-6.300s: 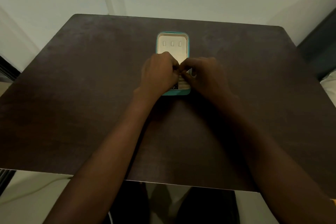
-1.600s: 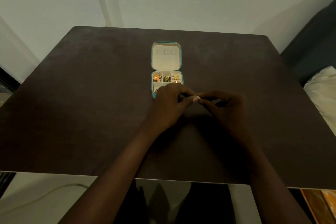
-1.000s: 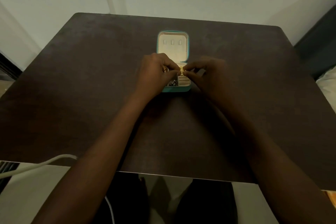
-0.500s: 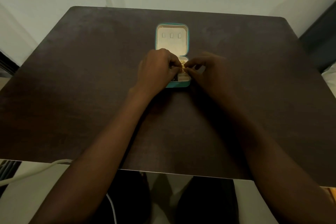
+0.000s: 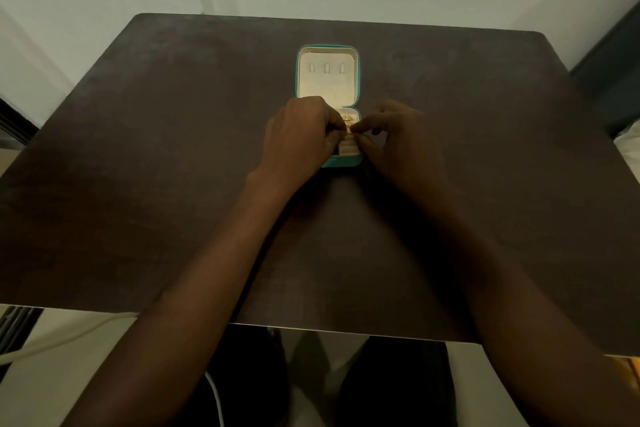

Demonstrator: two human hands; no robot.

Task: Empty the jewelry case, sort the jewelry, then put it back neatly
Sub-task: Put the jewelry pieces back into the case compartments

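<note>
On the table, far centre: small teal jewelry case with cream lining (image 5: 328, 80) lies open, lid flat on the far side.
Table: dark brown wooden tabletop (image 5: 138, 149).
Left hand (image 5: 298, 139): fingers curled, over the tray's left part, pinching a small gold jewelry piece (image 5: 347, 128).
Right hand (image 5: 398, 139): fingertips pinching the same piece from the right.
Gold piece: held just above the tray.
Near left: pale cable (image 5: 52, 340) on the floor.

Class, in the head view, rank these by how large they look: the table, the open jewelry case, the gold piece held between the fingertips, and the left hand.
1. Table
2. Jewelry case and left hand: they look alike, and the hands hide part of the case, so no ranking.
3. Gold piece, smallest by far.
</note>
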